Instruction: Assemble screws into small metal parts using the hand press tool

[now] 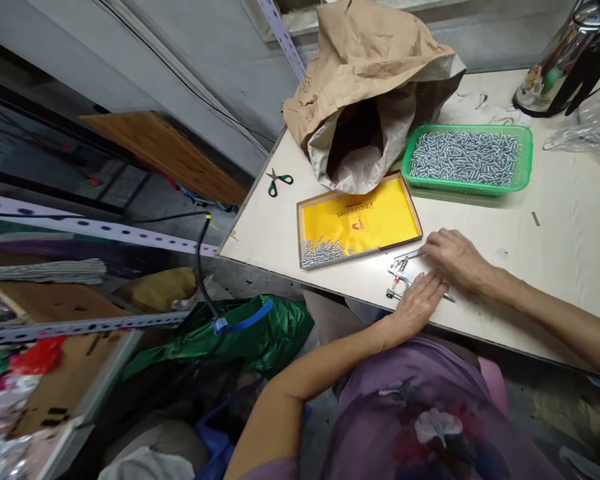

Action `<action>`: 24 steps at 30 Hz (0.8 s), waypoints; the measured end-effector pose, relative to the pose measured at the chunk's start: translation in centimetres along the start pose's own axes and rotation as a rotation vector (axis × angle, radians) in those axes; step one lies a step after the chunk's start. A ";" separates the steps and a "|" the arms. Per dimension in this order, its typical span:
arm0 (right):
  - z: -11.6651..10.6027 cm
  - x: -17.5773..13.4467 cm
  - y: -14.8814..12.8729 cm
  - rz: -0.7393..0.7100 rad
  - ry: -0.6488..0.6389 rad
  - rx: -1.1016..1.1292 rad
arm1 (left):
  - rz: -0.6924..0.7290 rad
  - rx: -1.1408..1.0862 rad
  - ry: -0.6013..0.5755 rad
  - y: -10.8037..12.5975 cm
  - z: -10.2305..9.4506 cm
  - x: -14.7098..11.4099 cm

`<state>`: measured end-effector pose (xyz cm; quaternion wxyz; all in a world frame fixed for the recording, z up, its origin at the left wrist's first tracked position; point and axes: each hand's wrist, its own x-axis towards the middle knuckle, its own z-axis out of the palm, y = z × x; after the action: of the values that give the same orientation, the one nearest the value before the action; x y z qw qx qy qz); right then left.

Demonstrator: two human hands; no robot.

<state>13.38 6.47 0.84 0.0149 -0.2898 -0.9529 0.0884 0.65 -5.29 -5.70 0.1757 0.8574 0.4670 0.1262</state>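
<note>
A metal tool point(401, 272) lies on the worktop point(570, 253), partly covered by the left hand point(421, 303), fingers together; the right hand point(453, 259) curls at its bar point(410, 255). Whether either pinches is unclear. Beyond: a box point(380, 217) holding metal pins point(324, 252), green basket point(470, 187), paper sack point(370, 50).
</note>
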 end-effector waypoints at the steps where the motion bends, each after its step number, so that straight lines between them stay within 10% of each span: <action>1: -0.1 0.5 -1.2 -0.099 -0.023 0.028 | -0.005 -0.011 -0.031 0.2 -0.1 0.1; 7: 1.1 3.7 -5.2 -0.354 -0.167 0.071 | -0.074 -0.081 -0.036 0.4 -2.4 -3.4; 13: 3.4 3.5 -4.9 -0.454 0.000 0.196 | -0.399 0.093 0.243 -7.2 -9.1 -6.8; 18: 1.3 2.7 -3.0 -0.223 0.419 0.440 | -0.539 0.201 0.104 -12.8 -12.4 -4.4; 24: -6.9 3.6 2.6 0.300 0.643 0.071 | -0.487 0.227 -0.173 -14.2 -12.5 -2.6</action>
<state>12.38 11.65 7.10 0.3111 -0.4390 -0.8425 0.0271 -16.22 1.94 -0.42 0.1430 0.7418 0.6536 -0.0467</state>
